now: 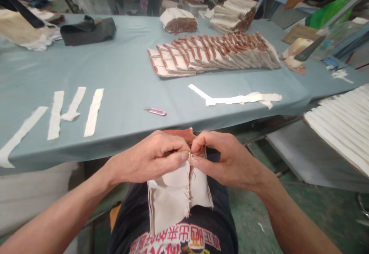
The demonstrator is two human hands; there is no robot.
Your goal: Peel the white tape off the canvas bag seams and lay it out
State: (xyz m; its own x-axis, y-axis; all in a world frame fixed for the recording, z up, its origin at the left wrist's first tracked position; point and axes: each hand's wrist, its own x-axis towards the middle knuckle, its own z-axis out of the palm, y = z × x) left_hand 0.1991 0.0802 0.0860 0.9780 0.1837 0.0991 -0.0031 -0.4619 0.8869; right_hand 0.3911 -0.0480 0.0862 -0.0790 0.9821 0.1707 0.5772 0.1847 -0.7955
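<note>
Over my lap, both hands pinch the top of a cream fabric piece (175,192) with brown stitched edges. My left hand (150,156) is closed, thumb and fingers gripping the fabric's upper left part. My right hand (221,158) is closed on the upper right part, and the two sets of fingertips meet at a small metal zipper part (189,155). The fabric hangs down over my dark printed shirt (175,238).
A table with a blue-grey cloth (123,73) stands in front. On it lie pink thread snips (155,111), white fabric strips (93,112), more strips (242,98), a fanned row of sewn pieces (216,54), two stacks (235,14) and dark cloth (88,30). White folded pieces (343,127) lie to the right.
</note>
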